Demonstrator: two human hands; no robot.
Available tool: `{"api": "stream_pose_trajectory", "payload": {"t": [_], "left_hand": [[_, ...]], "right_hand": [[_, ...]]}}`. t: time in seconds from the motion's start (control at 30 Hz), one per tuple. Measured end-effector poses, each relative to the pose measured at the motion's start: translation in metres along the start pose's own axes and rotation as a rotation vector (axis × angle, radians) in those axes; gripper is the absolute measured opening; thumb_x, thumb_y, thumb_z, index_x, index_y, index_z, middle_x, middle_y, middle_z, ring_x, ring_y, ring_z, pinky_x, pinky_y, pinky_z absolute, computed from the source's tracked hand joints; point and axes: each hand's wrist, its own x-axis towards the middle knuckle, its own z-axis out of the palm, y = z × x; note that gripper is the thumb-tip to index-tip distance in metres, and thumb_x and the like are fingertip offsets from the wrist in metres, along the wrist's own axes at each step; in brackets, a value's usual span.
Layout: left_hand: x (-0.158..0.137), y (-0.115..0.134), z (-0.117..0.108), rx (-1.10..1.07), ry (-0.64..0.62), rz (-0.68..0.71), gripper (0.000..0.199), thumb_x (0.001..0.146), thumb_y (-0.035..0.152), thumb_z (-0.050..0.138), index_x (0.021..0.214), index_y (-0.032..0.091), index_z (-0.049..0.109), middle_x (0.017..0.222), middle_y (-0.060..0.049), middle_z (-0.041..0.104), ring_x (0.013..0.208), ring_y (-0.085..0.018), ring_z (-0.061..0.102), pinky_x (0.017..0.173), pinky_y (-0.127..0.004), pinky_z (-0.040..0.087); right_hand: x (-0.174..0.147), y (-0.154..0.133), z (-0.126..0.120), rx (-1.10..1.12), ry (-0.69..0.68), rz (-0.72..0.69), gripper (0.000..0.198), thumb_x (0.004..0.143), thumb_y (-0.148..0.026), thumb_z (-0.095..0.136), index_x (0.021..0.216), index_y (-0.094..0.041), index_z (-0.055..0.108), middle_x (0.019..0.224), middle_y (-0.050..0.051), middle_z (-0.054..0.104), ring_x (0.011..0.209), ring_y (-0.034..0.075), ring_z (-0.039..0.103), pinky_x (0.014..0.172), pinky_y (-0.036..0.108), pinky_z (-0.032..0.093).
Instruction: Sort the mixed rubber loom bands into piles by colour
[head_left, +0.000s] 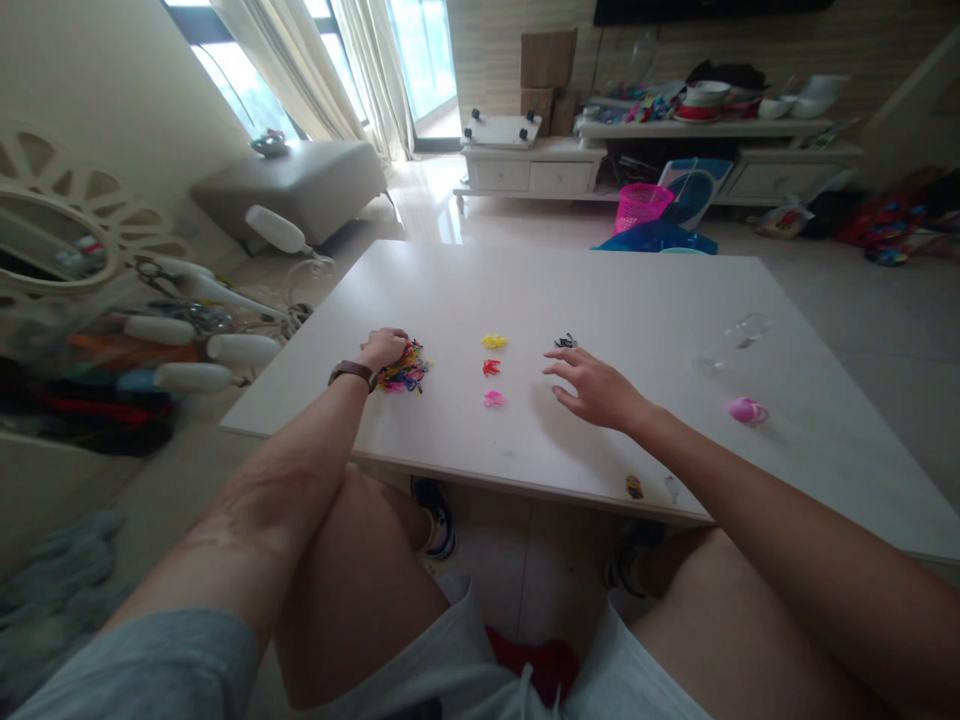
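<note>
A mixed pile of small, thin, coloured pieces that look like rubber bands (pixel 405 370) lies on the left half of the white table (pixel 637 290). My left hand (pixel 385 347) rests at its upper edge, fingers curled down into it; what they pinch, if anything, is hidden. In the middle, small single-colour heaps form a column: yellow pieces (pixel 494 342), red pieces (pixel 491 368) and pink pieces (pixel 493 398). Right of them sits a heap of black pieces (pixel 565 341). My right hand (pixel 600 388) hovers just below the black heap, fingers spread and holding nothing visible.
To the right, a clear bottle (pixel 739 340) lies near a small purple object (pixel 748 410). A small yellow-and-dark figure (pixel 634 487) and a pale little item (pixel 671 488) lie by the front edge. Left of the table stands a lamp with white shades (pixel 244 349).
</note>
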Motion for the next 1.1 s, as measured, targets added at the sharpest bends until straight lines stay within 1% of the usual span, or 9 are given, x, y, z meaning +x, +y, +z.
{"api": "stream_pose_trajectory", "payload": {"t": [0.13, 0.27, 0.37, 0.47, 0.53, 0.57, 0.7, 0.9, 1.1], "left_hand": [[0.0, -0.002, 0.0, 0.13, -0.016, 0.029, 0.023, 0.074, 0.022, 0.066, 0.094, 0.019, 0.078, 0.091, -0.008, 0.076, 0.095, -0.026, 0.065, 0.085, -0.033, 0.045], [0.002, 0.0, -0.002, 0.023, 0.007, 0.061, 0.025, 0.076, 0.022, 0.067, 0.096, 0.015, 0.079, 0.087, -0.008, 0.077, 0.086, -0.022, 0.066, 0.079, -0.028, 0.047], [-0.003, 0.013, -0.002, -0.083, 0.065, 0.137, 0.028, 0.074, 0.02, 0.068, 0.099, 0.013, 0.079, 0.086, -0.008, 0.077, 0.08, -0.02, 0.066, 0.076, -0.027, 0.049], [-0.017, 0.039, 0.003, -0.15, 0.063, 0.229, 0.023, 0.072, 0.021, 0.072, 0.093, 0.014, 0.081, 0.081, -0.007, 0.077, 0.076, -0.019, 0.066, 0.075, -0.028, 0.051], [-0.03, 0.06, 0.011, -0.192, -0.007, 0.305, 0.015, 0.071, 0.022, 0.075, 0.084, 0.015, 0.08, 0.079, -0.007, 0.076, 0.078, -0.021, 0.068, 0.075, -0.029, 0.052], [-0.038, 0.07, 0.016, -0.221, -0.073, 0.364, 0.013, 0.071, 0.022, 0.076, 0.081, 0.016, 0.079, 0.079, -0.007, 0.077, 0.08, -0.021, 0.069, 0.076, -0.03, 0.053], [-0.065, 0.101, 0.039, -0.392, -0.286, 0.538, 0.011, 0.07, 0.023, 0.078, 0.076, 0.014, 0.075, 0.08, -0.007, 0.076, 0.081, -0.021, 0.071, 0.077, -0.031, 0.055], [-0.087, 0.121, 0.06, -0.479, -0.496, 0.635, 0.011, 0.07, 0.018, 0.078, 0.071, 0.014, 0.069, 0.078, -0.009, 0.076, 0.08, -0.021, 0.072, 0.071, -0.03, 0.057], [-0.1, 0.134, 0.063, -0.503, -0.574, 0.703, 0.008, 0.07, 0.013, 0.076, 0.071, 0.012, 0.068, 0.075, -0.009, 0.075, 0.075, -0.02, 0.072, 0.066, -0.028, 0.056]], "right_hand": [[0.0, 0.006, -0.003, -0.022, 0.016, 0.011, 0.029, 0.091, -0.023, 0.055, 0.117, -0.022, 0.069, 0.14, 0.011, 0.059, 0.126, 0.032, 0.054, 0.105, 0.054, 0.05], [0.002, 0.014, -0.011, -0.047, 0.108, 0.081, 0.027, 0.091, -0.023, 0.054, 0.114, -0.022, 0.069, 0.133, 0.012, 0.063, 0.121, 0.034, 0.056, 0.103, 0.055, 0.049], [0.003, 0.021, -0.016, -0.058, 0.206, 0.17, 0.025, 0.091, -0.025, 0.053, 0.108, -0.021, 0.071, 0.119, 0.012, 0.068, 0.111, 0.034, 0.06, 0.099, 0.055, 0.05], [0.003, 0.027, -0.014, -0.044, 0.235, 0.209, 0.024, 0.091, -0.027, 0.053, 0.105, -0.021, 0.072, 0.107, 0.012, 0.069, 0.103, 0.033, 0.061, 0.096, 0.053, 0.051], [0.002, 0.028, -0.009, -0.025, 0.211, 0.197, 0.024, 0.09, -0.027, 0.053, 0.105, -0.022, 0.072, 0.106, 0.011, 0.069, 0.103, 0.033, 0.062, 0.095, 0.052, 0.051], [0.002, 0.028, -0.007, -0.016, 0.192, 0.182, 0.023, 0.09, -0.026, 0.054, 0.105, -0.022, 0.071, 0.108, 0.011, 0.069, 0.104, 0.032, 0.062, 0.095, 0.051, 0.051], [0.002, 0.019, 0.002, 0.009, 0.096, 0.096, 0.023, 0.09, -0.023, 0.055, 0.108, -0.022, 0.07, 0.119, 0.01, 0.068, 0.114, 0.031, 0.06, 0.099, 0.05, 0.05], [0.001, 0.0, 0.004, -0.017, 0.0, -0.038, 0.034, 0.09, -0.019, 0.056, 0.122, -0.023, 0.067, 0.139, 0.011, 0.059, 0.126, 0.033, 0.054, 0.104, 0.055, 0.047], [0.0, -0.003, 0.007, -0.018, -0.051, -0.057, 0.043, 0.09, -0.018, 0.057, 0.131, -0.024, 0.064, 0.151, 0.009, 0.051, 0.134, 0.033, 0.049, 0.11, 0.056, 0.044]]}}
